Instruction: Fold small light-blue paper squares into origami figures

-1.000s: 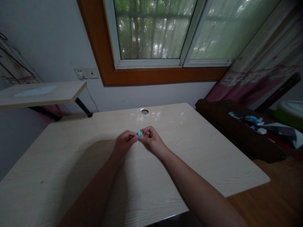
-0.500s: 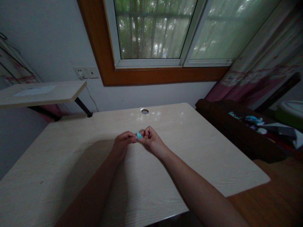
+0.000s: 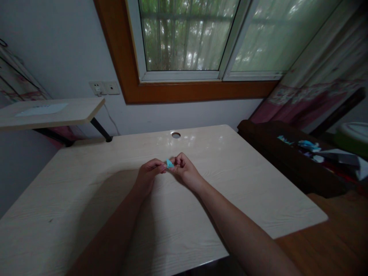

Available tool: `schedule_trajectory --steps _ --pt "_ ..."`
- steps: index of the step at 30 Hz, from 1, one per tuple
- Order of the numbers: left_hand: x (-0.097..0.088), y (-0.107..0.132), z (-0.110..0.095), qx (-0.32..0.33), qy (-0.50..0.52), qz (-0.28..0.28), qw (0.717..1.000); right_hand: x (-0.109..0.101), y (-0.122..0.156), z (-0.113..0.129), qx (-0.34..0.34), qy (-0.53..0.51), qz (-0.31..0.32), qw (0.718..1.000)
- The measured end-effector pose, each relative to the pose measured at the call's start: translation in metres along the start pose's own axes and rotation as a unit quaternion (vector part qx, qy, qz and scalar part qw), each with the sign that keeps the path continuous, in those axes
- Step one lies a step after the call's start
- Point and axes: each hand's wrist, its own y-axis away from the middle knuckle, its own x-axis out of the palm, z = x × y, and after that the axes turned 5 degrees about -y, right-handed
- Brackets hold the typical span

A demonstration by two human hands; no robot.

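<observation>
my left hand (image 3: 149,171) and right hand (image 3: 186,169) both seem to pinch a small blue piece (image 3: 169,163) at the middle of the frame, over the pale tabletop (image 3: 184,214). it looks thin, so i judge that an uneven pull from either side could crease or tear it, and a loose pinch could drop it. my fingertips (image 3: 164,167) cover its edges, its shape is too small to read, and my forearms (image 3: 238,218) run off the bottom of the frame.
</observation>
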Motion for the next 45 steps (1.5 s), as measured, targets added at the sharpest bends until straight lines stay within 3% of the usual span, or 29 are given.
schedule_trajectory --steps 14,24,28,31,35,41,45 --pt "0.0 0.0 -0.001 -0.003 -0.019 0.01 1.0 0.0 0.0 0.002 -0.011 0.021 -0.002 1.0" --pt "-0.004 -0.003 0.003 0.03 -0.106 -0.054 0.992 -0.009 -0.001 -0.007 -0.019 0.093 -0.053 0.994" --pt "-0.011 -0.009 0.006 -0.015 -0.101 -0.126 0.987 -0.011 -0.003 -0.007 -0.021 0.075 -0.092 0.993" --pt "-0.012 -0.012 0.007 -0.035 -0.081 -0.145 0.986 -0.013 -0.005 -0.008 -0.018 0.051 -0.105 0.993" --pt "-0.007 -0.01 0.005 -0.032 -0.079 -0.119 0.989 -0.016 -0.006 -0.01 -0.014 0.056 -0.105 0.993" --pt "0.0 -0.008 0.007 -0.015 -0.099 -0.036 0.994 -0.011 -0.004 -0.007 -0.005 0.034 -0.094 0.995" --pt "0.0 -0.009 0.015 0.014 -0.132 -0.028 0.991 -0.009 -0.003 -0.005 -0.003 0.038 -0.089 0.995"
